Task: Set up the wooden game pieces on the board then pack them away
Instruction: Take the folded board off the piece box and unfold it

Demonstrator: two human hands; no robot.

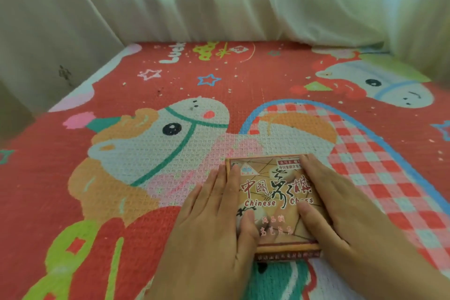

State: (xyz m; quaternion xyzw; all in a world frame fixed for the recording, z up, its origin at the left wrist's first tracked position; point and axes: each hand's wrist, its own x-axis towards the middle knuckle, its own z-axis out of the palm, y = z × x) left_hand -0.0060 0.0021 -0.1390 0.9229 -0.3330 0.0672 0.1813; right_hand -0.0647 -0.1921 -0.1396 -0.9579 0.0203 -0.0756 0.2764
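Note:
A closed Chinese Chess box (270, 192), tan with red lettering, lies flat on the red cartoon mat near the bottom centre. My left hand (214, 224) rests along the box's left edge with straight fingers, its thumb lying on the lid. My right hand (341, 214) lies along the right edge with fingers stretched forward, thumb also on the lid. No board or wooden pieces show; the box hides whatever is inside.
The red woven mat (170, 95) with horse pictures and stars spreads ahead and to both sides. White curtains (219, 0) hang along its far edge. A pale wall or panel (29, 61) borders the left side.

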